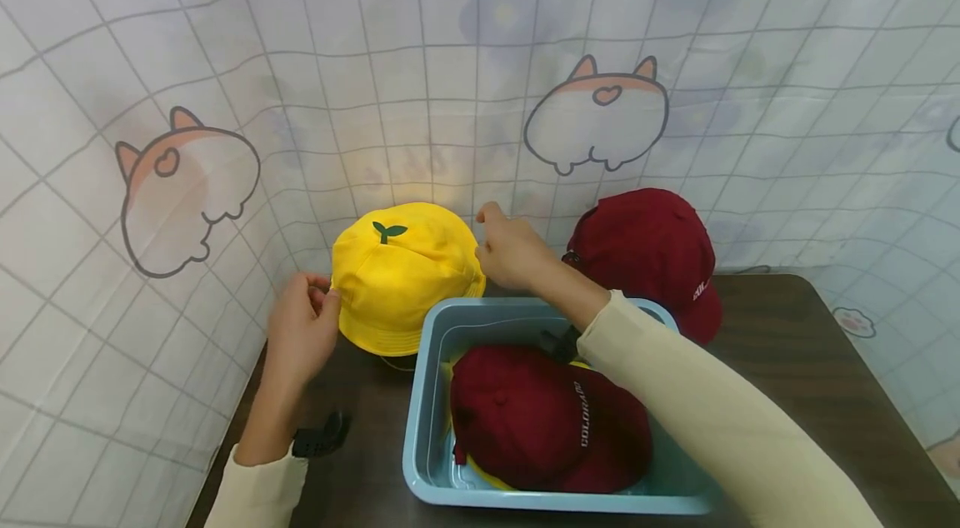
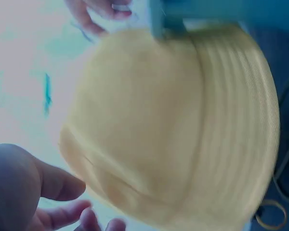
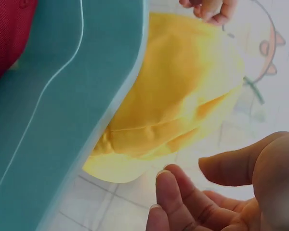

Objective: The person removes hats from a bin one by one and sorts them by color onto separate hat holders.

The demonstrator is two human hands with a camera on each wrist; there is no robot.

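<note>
A yellow bucket hat point(image 1: 405, 278) with a green sprout on its crown stands on the table behind the blue bin, at its left corner. My left hand point(image 1: 303, 328) is at the hat's left side; in the left wrist view its thumb point(image 2: 62, 184) meets the hat's edge, with a gap between thumb and fingers. To the right of the hat is my right hand point(image 1: 517, 253), its forearm crossing over the bin. In the right wrist view the right thumb point(image 3: 226, 168) and fingers stand apart around nothing, close to the hat's side.
The blue bin point(image 1: 415, 428) holds a dark red cap point(image 1: 517, 420) with white lettering, yellow cloth showing beneath it. Another dark red cap point(image 1: 645, 253) sits behind the bin at right. A patterned white curtain point(image 1: 420, 53) hangs along the back and left of the brown table point(image 1: 780, 361).
</note>
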